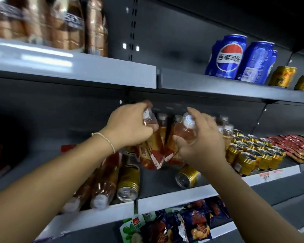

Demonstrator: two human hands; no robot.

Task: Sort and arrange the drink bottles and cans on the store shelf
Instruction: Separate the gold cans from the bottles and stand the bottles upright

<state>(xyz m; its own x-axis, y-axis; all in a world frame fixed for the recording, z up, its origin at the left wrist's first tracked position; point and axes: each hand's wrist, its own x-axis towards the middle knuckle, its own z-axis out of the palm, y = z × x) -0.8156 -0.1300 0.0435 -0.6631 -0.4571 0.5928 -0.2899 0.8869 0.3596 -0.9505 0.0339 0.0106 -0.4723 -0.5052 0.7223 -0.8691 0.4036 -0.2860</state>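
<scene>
Gripped at the neck by the left hand point(130, 127): a clear plastic bottle of amber drink point(150, 137), white-capped, orange-red label, tilted. Clasped round the shoulder by the right hand point(204, 142): a second such bottle point(184, 132). Both over the middle of the grey metal shelf point(165, 179), with upright bottles just behind. At near left, lying bottles point(105, 181) beside a toppled gold ribbed can point(128, 183). Right, rows of upright gold cans point(253, 151); above, blue cola cans point(226, 57). Upper-left brown packs point(42, 27) blurred; label print unreadable.
</scene>
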